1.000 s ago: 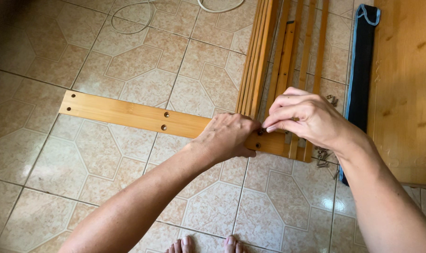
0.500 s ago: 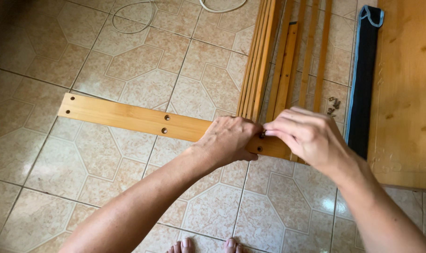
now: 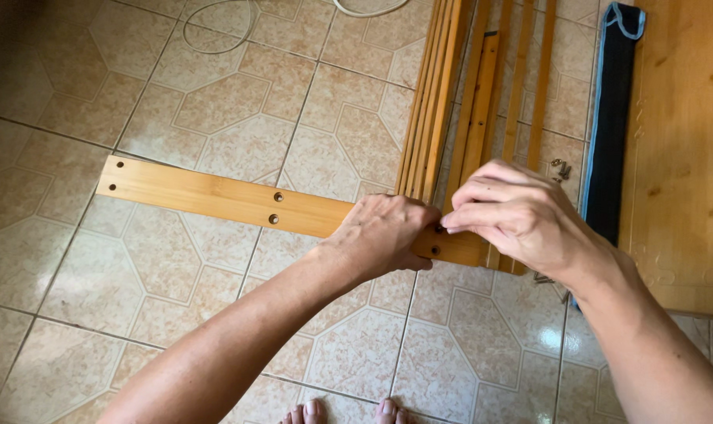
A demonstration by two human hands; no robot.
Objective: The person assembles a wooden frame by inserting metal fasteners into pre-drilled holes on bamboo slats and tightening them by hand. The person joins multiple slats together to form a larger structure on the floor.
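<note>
My left hand [image 3: 384, 235] is closed over the wooden plank [image 3: 215, 198], which runs from the left middle of the frame to just right of centre, held above the tiled floor [image 3: 97, 314]. My right hand [image 3: 513, 216] meets it at the plank's right end, thumb and forefinger pinched together at a hole there. Whether a small fastener sits between them I cannot tell, since the fingertips cover the spot.

The plank looks stiff and fairly light, smooth-finished (so a little slick in a dry palm). It has pairs of drilled holes at the left end and near the middle. I judge the flat faces near the right end the best place to hold it, fingers wrapped over both edges, away from the holes.

In the upper middle of the frame lies a bundle of wooden slats [image 3: 431, 102], running top to bottom, with more slats just right of it. A few small screws [image 3: 560, 169] lie on the floor at right, beside a long dark bag with a blue edge [image 3: 611, 118]. A wide wooden panel [image 3: 686, 157] fills the right edge. No packages, labels or signs show anywhere. A pale cord [image 3: 215, 31] loops across the top left.
</note>
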